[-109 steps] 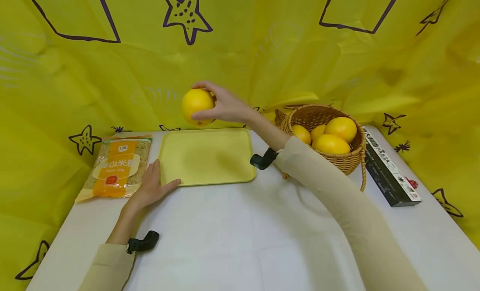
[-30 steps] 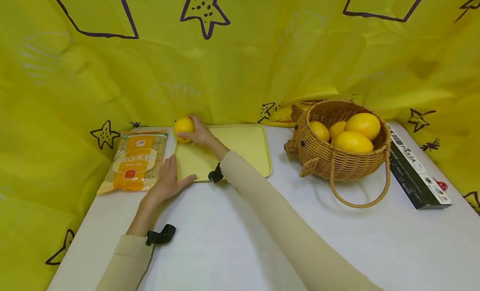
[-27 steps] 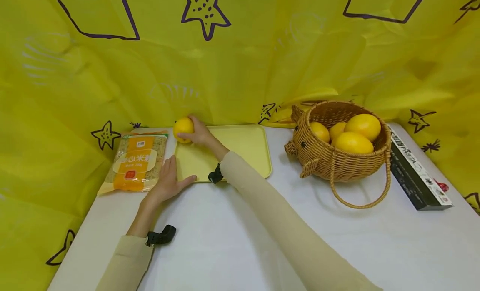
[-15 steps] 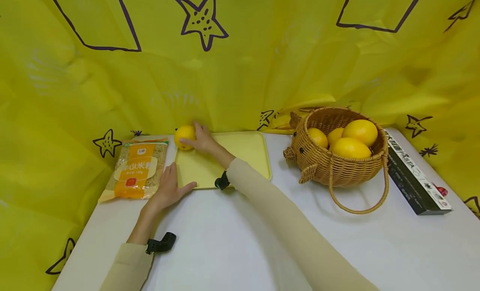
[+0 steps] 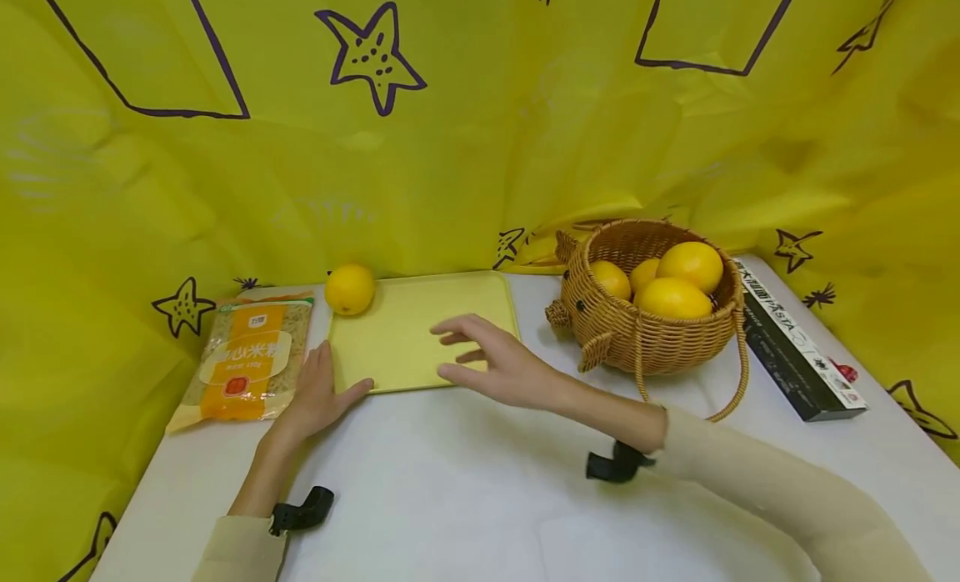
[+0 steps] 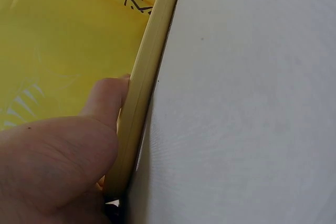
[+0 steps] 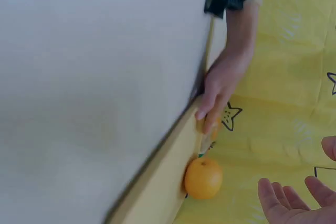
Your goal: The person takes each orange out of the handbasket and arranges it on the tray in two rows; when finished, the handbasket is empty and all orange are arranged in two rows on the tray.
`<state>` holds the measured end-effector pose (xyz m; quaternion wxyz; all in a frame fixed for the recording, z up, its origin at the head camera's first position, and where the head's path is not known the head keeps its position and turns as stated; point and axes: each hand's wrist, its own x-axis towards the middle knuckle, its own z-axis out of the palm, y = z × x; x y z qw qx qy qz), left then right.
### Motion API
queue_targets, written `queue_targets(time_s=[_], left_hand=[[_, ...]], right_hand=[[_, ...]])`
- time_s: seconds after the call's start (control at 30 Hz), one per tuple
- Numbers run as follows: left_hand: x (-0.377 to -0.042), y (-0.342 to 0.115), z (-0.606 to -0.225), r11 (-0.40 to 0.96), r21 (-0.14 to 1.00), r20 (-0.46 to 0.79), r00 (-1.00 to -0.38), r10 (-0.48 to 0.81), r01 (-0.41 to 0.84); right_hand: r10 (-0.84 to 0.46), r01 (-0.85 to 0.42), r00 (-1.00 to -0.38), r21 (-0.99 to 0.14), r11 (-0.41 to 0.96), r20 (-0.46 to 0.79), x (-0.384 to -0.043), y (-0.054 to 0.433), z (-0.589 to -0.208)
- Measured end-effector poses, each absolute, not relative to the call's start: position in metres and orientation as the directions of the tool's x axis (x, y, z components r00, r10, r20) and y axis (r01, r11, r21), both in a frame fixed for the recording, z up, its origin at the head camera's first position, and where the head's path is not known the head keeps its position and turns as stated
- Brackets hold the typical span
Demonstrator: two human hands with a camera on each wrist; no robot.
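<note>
An orange (image 5: 350, 289) sits at the back left corner of the pale yellow tray (image 5: 420, 340); the right wrist view shows the same orange (image 7: 203, 178) with no hand on it. My left hand (image 5: 315, 398) rests against the tray's front left corner, fingers along the left side and thumb at the front edge. In the left wrist view its thumb lies against the tray rim (image 6: 139, 98). My right hand (image 5: 502, 365) hovers over the tray's front right part, fingers spread and loosely bent, holding nothing.
A pig-shaped wicker basket (image 5: 675, 348) with several oranges (image 5: 675, 298) stands to the right, its handle hanging forward. Beyond it lies a black and white pasta box (image 5: 798, 357). A bag of rice noodles (image 5: 251, 357) lies left of the tray. A yellow curtain (image 5: 465, 165) hangs behind.
My right hand carried the orange to the tray's back left corner, let go of it, and has drawn back to the right and nearer. My left hand stays at the tray corner.
</note>
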<state>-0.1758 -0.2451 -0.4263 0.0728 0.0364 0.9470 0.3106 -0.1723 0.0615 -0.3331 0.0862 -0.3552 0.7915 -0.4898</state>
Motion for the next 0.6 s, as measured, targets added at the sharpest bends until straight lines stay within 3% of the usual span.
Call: queue_targets(time_s=[0.23, 0.6], left_hand=[[-0.174, -0.249, -0.425, 0.797, 0.599, -0.051, -0.990, 0.133, 0.077], [-0.175, -0.246, -0.427, 0.790, 0.609, -0.056, -0.990, 0.129, 0.069]], right_hand=[[-0.531, -0.401, -0.823, -0.867, 0.294, 0.201, -0.136, 0.140, -0.332], [-0.469, -0.371, -0.872, -0.810, 0.454, 0.136, -0.142, 0.184, -0.319]])
